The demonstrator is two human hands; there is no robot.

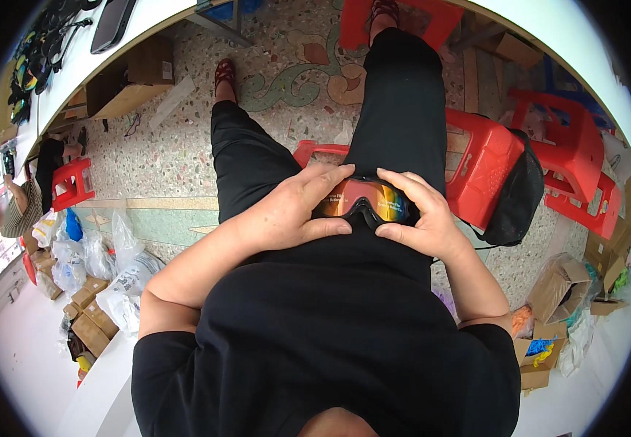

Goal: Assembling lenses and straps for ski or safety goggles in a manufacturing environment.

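Note:
A pair of goggles [394, 202] with a black frame and a mirrored, rainbow-tinted lens rests over my lap, lens facing up. On its left end my left hand [301, 207] is closed, thumb along the near edge and fingers along the far edge. The right end is gripped the same way by my right hand [426, 217], its thumb close to the nose notch. Printing shows on the lens. The goggles' strap and underside are hidden.
Red plastic stools [468, 171] stand to my right, one with a black bag [516, 193] against it. A white table [161, 10] curves ahead, holding a phone [114, 25] and more goggles [38, 62]. Plastic bags [122, 291] and cartons lie left; another person [24, 207] sits far left.

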